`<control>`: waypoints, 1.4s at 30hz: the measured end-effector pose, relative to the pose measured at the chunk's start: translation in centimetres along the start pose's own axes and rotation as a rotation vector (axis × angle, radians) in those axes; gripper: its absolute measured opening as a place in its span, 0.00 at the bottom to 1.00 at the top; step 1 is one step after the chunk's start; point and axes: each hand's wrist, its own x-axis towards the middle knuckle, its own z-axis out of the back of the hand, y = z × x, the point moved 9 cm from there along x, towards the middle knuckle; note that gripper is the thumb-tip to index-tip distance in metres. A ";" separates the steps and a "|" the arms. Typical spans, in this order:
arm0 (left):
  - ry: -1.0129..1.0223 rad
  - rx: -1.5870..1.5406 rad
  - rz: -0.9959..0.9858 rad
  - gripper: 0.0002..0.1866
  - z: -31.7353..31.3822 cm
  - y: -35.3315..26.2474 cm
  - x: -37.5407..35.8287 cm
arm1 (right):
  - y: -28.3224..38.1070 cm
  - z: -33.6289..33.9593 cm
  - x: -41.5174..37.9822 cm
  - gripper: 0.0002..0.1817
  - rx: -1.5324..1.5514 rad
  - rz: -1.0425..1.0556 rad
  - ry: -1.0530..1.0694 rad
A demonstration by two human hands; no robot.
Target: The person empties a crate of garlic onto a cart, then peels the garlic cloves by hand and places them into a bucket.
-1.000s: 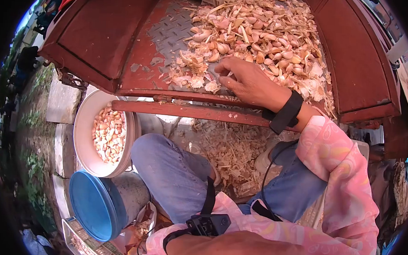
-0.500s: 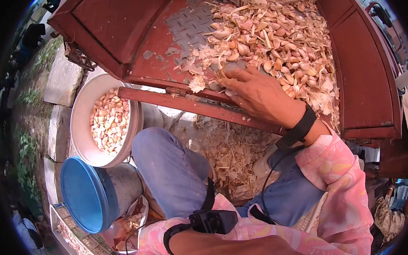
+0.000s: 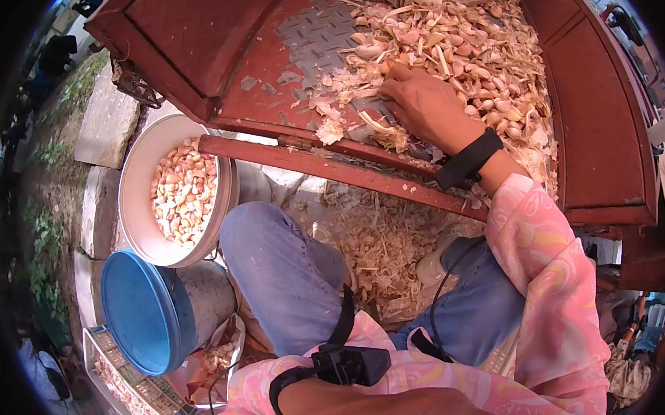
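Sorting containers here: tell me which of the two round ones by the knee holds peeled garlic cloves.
The white bowl, upper of the two, holds the cloves; the blue bucket below it lies tipped, showing none.

Red-painted metal bed (image 3: 278,92) with checker plate is carrying a heap of garlic cloves and skins (image 3: 461,49). The heap is lying around and beyond the right hand's fingers (image 3: 395,79); loose skin flakes (image 3: 329,128) are lying just short of the fingers.
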 end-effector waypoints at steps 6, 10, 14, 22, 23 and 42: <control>-0.019 -0.032 -0.070 0.13 -0.1 0.4 0.0 | -0.4 -1.0 -1.1 0.10 -0.095 -0.052 0.215; -0.046 0.039 0.034 0.12 -0.4 -0.5 0.4 | 0.2 -0.3 -1.8 0.10 -0.006 0.011 0.152; -0.188 0.229 -0.075 0.10 0.8 -1.4 -1.1 | 0.2 0.1 -1.9 0.09 -0.011 -0.018 0.193; -1.525 1.642 -0.704 0.20 6.8 -22.7 -16.5 | -1.4 3.1 -4.5 0.09 0.595 -0.121 0.015; -1.508 1.641 -0.702 0.20 7.7 -22.5 -16.7 | -2.1 2.2 -5.0 0.09 0.904 -0.293 0.099; -0.757 0.714 -0.378 0.11 18.6 -6.9 -1.3 | 1.9 4.5 -7.7 0.17 1.564 -0.241 0.082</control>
